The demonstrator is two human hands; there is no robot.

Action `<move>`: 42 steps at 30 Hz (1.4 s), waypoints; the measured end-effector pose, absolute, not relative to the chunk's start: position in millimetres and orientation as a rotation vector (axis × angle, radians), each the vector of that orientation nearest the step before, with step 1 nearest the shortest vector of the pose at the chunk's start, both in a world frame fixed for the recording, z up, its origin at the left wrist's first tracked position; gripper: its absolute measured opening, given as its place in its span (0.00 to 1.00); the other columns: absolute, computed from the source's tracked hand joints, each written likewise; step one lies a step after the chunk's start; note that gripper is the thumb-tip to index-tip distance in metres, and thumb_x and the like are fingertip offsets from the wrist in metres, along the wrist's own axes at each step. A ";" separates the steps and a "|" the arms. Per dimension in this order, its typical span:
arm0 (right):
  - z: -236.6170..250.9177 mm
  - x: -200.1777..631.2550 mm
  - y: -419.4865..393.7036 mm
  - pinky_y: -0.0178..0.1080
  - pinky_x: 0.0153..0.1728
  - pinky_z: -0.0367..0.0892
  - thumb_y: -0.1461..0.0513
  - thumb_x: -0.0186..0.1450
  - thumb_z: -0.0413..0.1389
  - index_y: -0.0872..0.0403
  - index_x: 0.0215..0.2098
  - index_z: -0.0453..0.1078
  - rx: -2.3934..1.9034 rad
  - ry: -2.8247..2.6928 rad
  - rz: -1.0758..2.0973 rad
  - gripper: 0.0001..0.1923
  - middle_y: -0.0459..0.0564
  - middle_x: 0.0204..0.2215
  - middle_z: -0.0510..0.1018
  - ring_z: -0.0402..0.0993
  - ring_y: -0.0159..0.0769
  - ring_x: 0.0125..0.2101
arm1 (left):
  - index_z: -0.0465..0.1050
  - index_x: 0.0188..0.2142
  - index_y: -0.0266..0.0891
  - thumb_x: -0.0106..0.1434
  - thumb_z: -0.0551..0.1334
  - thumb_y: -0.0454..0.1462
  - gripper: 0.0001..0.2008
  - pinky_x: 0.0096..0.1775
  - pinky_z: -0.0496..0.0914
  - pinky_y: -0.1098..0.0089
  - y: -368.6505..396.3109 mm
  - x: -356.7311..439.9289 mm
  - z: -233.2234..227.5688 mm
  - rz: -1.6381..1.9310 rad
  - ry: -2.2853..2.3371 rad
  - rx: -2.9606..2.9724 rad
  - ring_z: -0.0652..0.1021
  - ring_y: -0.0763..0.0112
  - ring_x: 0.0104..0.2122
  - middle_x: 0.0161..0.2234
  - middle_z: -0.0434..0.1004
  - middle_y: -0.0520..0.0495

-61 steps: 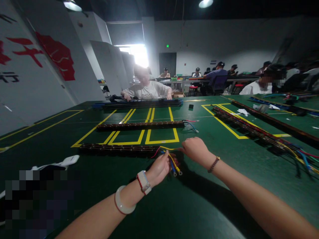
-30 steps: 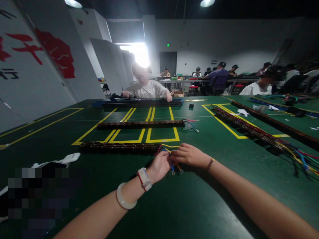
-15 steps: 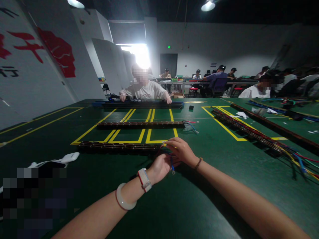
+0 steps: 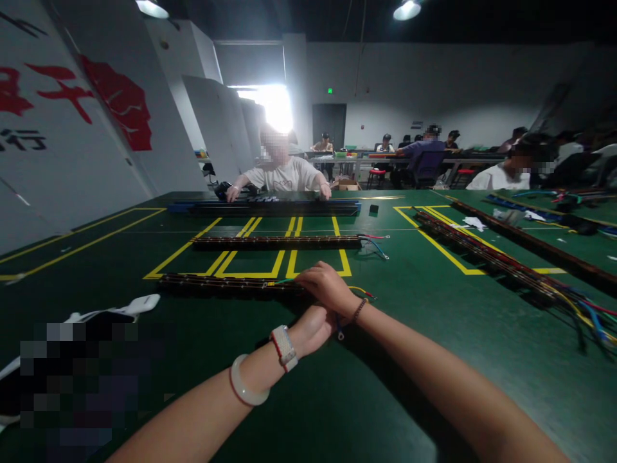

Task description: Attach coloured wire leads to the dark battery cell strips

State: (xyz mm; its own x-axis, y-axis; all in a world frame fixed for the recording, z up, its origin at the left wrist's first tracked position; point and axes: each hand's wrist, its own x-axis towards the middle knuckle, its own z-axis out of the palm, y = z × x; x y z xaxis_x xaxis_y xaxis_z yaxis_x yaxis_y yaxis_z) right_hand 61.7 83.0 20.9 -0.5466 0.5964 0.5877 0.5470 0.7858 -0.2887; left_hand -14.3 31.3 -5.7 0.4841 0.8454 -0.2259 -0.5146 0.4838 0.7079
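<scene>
Currently my half-curled right hand partly covers my left hand by the right end of the near, long black-brown bar; grips hidden, I can't tell the left's opening or either's hold.

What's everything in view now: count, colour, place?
Table: one, green, beneath hands
Tape lines: several, yellow, tabletop
Near bar: one, dark, by hands
Middle bar: one, dark, beyond it
Wires: several, yellow, green, blue, by hands
Far assembly: one, black-blue, far side
Right bars: several, dark, table's right
Scraps: several, white, right
People: several, mixed clothing, opposite, background
Blurred shape: one, black-white, left
Left hand: one, bare, under right
Right hand: one, bare, over left
</scene>
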 end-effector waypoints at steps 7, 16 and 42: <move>8.5 122.5 60.8 0.41 0.41 0.64 0.64 0.67 0.49 0.52 0.49 0.68 -0.889 -2.154 -0.025 0.13 0.52 0.40 0.76 0.69 0.36 0.40 | 0.66 0.35 0.36 0.64 0.51 0.29 0.07 0.43 0.71 0.61 24.4 -18.0 -0.6 0.892 0.645 0.681 0.78 0.66 0.38 0.35 0.76 0.43; -8.1 174.5 54.3 0.41 0.41 0.63 0.62 0.66 0.50 0.54 0.50 0.67 -1.110 -2.289 -0.240 0.15 0.54 0.41 0.76 0.68 0.38 0.40 | 0.67 0.34 0.33 0.65 0.55 0.41 0.12 0.26 0.69 0.72 43.0 -46.6 8.5 0.543 0.936 1.034 0.74 0.73 0.21 0.24 0.73 0.46; -11.0 164.9 58.1 0.37 0.34 0.55 0.55 0.67 0.50 0.52 0.39 0.74 -1.285 -2.324 -0.216 0.13 0.49 0.29 0.73 0.64 0.36 0.32 | 0.58 0.46 0.38 0.63 0.57 0.45 0.17 0.24 0.70 0.72 20.2 -92.0 36.8 0.803 1.080 1.114 0.77 0.69 0.22 0.26 0.77 0.44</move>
State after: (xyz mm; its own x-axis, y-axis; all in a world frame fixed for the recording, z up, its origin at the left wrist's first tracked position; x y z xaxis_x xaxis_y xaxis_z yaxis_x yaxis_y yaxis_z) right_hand 164.9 58.1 -11.0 -0.4492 0.7573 0.4740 0.8316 0.5483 -0.0880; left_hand -92.0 20.2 36.8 0.3025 0.9159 -0.2637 0.0108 0.2734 0.9618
